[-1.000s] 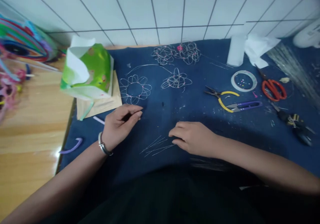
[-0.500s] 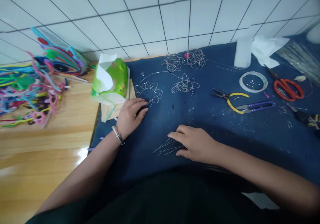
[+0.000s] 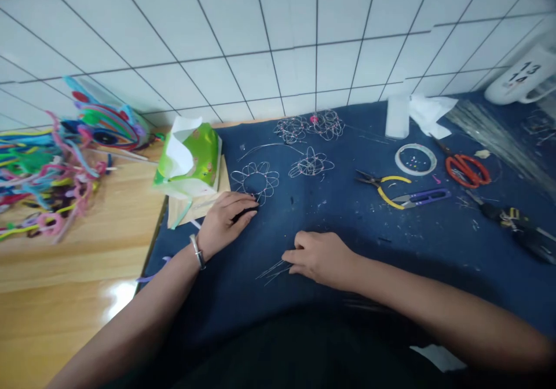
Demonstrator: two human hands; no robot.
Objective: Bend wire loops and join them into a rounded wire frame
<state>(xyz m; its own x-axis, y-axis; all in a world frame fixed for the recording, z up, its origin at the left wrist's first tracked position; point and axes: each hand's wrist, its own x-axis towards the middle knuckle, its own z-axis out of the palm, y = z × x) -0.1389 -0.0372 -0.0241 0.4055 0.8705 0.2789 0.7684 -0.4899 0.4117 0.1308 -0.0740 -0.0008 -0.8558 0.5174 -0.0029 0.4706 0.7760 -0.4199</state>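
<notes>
My left hand point(image 3: 226, 221) rests on the dark blue cloth, fingers stretched out and thumb a little apart. Its fingertips touch the lower edge of a flower-shaped wire ring point(image 3: 266, 179) with looped petals, which lies flat. Closer to me, my right hand point(image 3: 324, 257) is closed, thumb and fingers pinched on several thin wires point(image 3: 271, 272) that point left out of its grip. Part of the wires is hidden under the hand. Beyond the hands lie a raised wire flower point(image 3: 311, 164) and two rounder wire shapes, one of them a wire ball point(image 3: 328, 124) with a pink bead.
Right of the hands lie yellow-handled pliers point(image 3: 393, 187), purple thread snips point(image 3: 428, 198), a white ring dish point(image 3: 397, 158) with beads and red scissors point(image 3: 467, 170). A green tissue pack point(image 3: 202, 151) stands left, near colourful pipe cleaners point(image 3: 56, 175). A mug point(image 3: 519, 79) stands far right.
The right hand's thumb and fingers have closed together on the wires, which earlier lay between spread fingers. The left hand stays by the flower ring. The view has shifted.
</notes>
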